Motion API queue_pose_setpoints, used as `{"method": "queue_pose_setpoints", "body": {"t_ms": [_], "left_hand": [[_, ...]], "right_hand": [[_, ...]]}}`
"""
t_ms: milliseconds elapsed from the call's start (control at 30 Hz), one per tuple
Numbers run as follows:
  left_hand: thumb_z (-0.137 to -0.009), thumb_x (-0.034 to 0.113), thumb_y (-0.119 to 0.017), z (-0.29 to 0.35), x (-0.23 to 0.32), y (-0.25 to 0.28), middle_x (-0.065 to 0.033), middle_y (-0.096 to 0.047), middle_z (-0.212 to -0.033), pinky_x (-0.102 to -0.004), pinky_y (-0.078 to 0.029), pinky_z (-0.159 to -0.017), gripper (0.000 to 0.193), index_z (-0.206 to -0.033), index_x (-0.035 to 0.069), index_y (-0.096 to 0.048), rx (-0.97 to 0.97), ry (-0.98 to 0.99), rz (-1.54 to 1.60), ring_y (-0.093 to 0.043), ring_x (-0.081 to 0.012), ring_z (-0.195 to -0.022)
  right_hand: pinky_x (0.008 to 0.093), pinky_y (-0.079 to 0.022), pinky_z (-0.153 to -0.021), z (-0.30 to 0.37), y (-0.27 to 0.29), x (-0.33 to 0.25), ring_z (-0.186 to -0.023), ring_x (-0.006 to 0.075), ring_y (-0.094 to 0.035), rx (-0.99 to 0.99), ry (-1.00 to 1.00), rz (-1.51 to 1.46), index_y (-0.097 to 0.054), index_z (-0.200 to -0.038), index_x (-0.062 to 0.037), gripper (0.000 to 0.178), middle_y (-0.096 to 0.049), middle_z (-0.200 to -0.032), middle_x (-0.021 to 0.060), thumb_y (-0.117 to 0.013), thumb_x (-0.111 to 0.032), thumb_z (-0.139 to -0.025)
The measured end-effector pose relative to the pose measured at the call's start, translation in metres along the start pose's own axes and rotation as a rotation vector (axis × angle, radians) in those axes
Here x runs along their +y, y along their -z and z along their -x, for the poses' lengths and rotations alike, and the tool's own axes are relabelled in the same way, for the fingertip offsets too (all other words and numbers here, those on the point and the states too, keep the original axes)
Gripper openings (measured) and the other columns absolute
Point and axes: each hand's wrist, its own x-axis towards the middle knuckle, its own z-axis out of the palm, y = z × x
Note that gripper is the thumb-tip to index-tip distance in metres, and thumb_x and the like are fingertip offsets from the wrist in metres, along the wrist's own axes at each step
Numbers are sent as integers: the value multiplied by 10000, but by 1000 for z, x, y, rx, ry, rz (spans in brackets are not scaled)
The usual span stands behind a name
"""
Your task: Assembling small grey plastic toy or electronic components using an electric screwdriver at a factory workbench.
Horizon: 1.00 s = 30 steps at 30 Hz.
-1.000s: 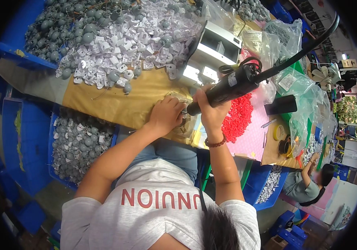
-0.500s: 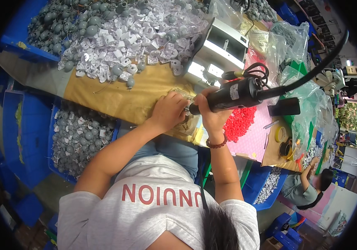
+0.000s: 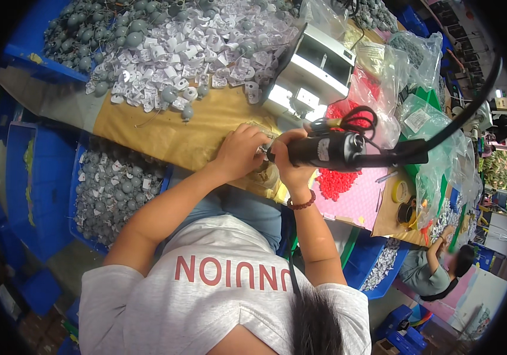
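My right hand is wrapped round a black electric screwdriver, held nearly level, its tip pointing left. A thick black cable leaves its back end. Close to that tip, my left hand pinches a small part against the yellow-brown bench covering; fingers hide most of it, so I cannot make out its kind. Beyond my hands lies a heap of small white plastic housings, with grey ball-shaped pieces with wires at its far left.
A white box-shaped machine stands past my right hand. Small red parts lie on pink sheeting to the right, near yellow tape. A blue bin of grey and white assemblies sits at lower left. Another person works at far right.
The screwdriver's back end has dropped and swung toward me, and my right hand has shifted slightly left. My left hand stays nearly in place.
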Motion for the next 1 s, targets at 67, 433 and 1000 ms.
{"method": "queue_pose_setpoints", "body": {"t_ms": [67, 433, 1000], "left_hand": [[-710, 99, -768, 0, 0, 0, -81, -603, -1104, -446, -475, -901, 352, -1033, 123, -630, -7, 20, 12, -549, -317, -1120], [-768, 94, -750, 2, 19, 0, -112, -618, -1166, -424, -435, -1009, 302, -1058, 55, -673, 63, 84, 13, -506, -341, -1181], [-749, 83, -773, 8, 8, -6, -121, -675, -1063, -452, -478, -971, 318, -1053, 60, -682, 99, -33, 19, -588, -353, -1156]], "right_hand": [[251, -496, -637, -3, -6, -6, -725, 107, -603, 82, -99, -108, -587, -1029, 21, 231, -624, -850, 40, -677, 87, -826], [286, -511, -749, -39, 67, 16, -828, 132, -621, 659, -245, 90, -557, -1140, 28, 326, -654, -904, 66, -712, 22, -853], [248, -508, -650, 3, -10, 40, -716, 108, -643, 220, -539, 103, -623, -1003, 27, 147, -697, -806, 71, -574, -111, -1015]]}}
